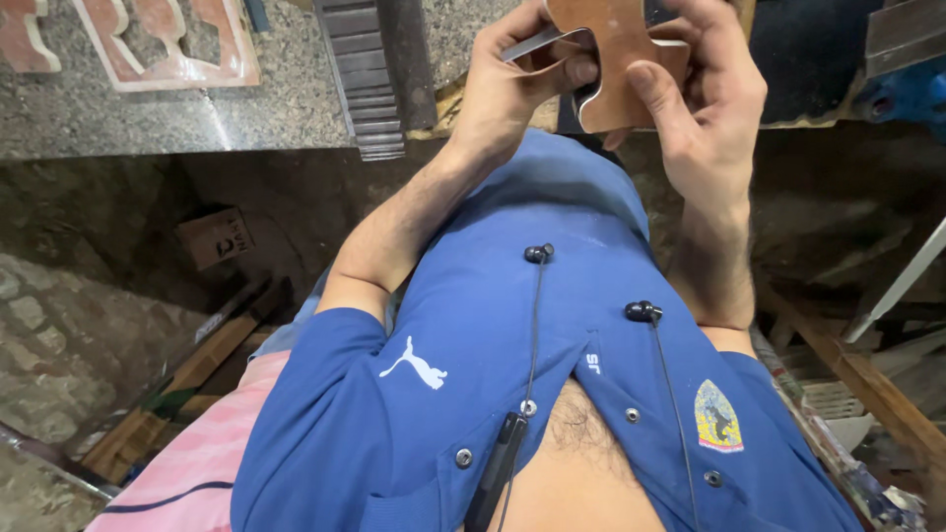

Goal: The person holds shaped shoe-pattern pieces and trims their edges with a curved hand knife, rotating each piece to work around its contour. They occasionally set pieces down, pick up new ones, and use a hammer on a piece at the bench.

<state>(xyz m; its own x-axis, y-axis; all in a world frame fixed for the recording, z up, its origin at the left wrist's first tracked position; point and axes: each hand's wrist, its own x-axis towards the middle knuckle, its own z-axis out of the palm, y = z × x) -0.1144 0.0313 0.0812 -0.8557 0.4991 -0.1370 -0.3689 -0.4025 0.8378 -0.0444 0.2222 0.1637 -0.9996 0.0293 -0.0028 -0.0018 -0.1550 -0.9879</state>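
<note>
While both hands grip it above the blue shirt (512, 325), the wooden cutout (619, 61) stands roughly upright. Left hand (517, 84) is curled around a metal blade (532, 44) against its edge; right hand (695, 94) clasps its side, thumb across. Granite counter (148, 118) beyond carries cutouts (172, 39).

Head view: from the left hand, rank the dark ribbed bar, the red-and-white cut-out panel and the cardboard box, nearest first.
From the left hand:
1. Dark ribbed bar, just to its side on the granite counter.
2. Red-and-white cut-out panel, farther along the counter toward the frame's left edge.
3. Cardboard box, down on the floor below the counter's edge.
</note>
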